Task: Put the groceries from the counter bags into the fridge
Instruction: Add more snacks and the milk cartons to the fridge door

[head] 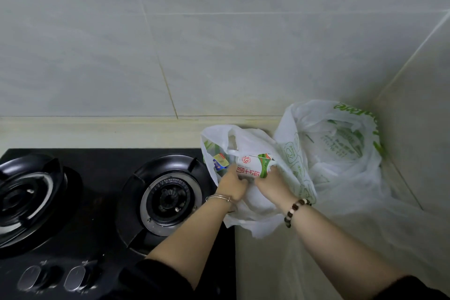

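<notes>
Two white plastic bags with green print stand on the counter by the wall corner. In the nearer bag (pixel 253 212) a white and green milk carton (pixel 253 163) stands upright. My left hand (pixel 232 184) and my right hand (pixel 272 184) both grip the carton from below, one on each side. A small blue and yellow packet (pixel 220 162) lies in the same bag, left of the carton. The larger bag (pixel 341 153) stands behind and to the right, its contents blurred through the plastic.
A black gas hob (pixel 104 168) with two burners (pixel 170 197) and two knobs (pixel 75 277) fills the counter to the left, touching the nearer bag. Tiled walls close the back and right side. The pale counter (pixel 316 251) stretches in front of the bags.
</notes>
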